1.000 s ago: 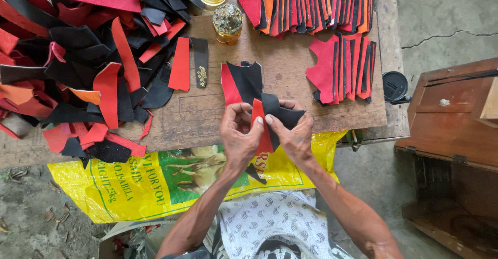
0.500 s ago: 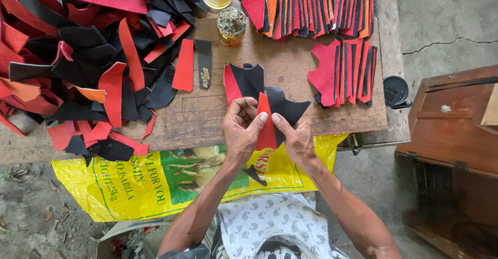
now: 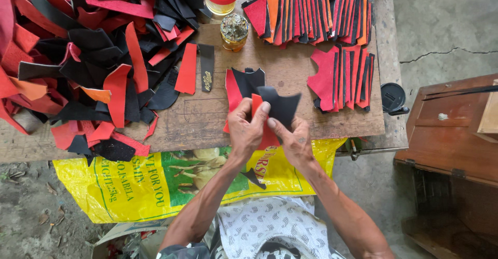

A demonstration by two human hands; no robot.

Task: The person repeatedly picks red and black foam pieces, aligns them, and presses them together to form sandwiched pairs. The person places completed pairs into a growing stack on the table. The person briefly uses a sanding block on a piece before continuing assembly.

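A worn wooden table carries a jumbled heap of red and black cut pieces at ten o'clock and neat stacked pieces at one o'clock. At centre, the left hand pinches a red piece, while the right hand pinches a black piece overlapping it just above the fingertips.
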